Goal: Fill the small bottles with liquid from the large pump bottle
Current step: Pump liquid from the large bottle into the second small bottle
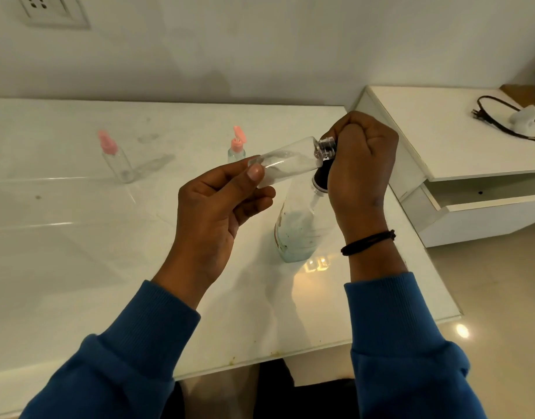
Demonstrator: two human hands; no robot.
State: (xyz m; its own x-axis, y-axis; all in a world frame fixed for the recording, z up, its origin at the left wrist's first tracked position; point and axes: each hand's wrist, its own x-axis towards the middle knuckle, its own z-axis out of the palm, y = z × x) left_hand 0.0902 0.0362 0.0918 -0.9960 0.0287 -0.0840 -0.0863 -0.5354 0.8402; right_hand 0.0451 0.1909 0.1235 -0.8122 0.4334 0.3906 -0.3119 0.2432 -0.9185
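blue sleeves (115,352) nearest, left grip (211,213) pinching tilted small bottle (287,160), long axis up-right, mouth meeting pump nozzle (326,146) under clenched right grip (361,164) atop large pump bottle (299,228) on tabletop (78,237), two pink-capped bottles (115,158) behind.

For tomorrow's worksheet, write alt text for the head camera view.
A left hand tilts a small clear bottle to the pump nozzle of a large pump bottle, gripped by the right hand. Two pink-capped small bottles stand behind on the white table.
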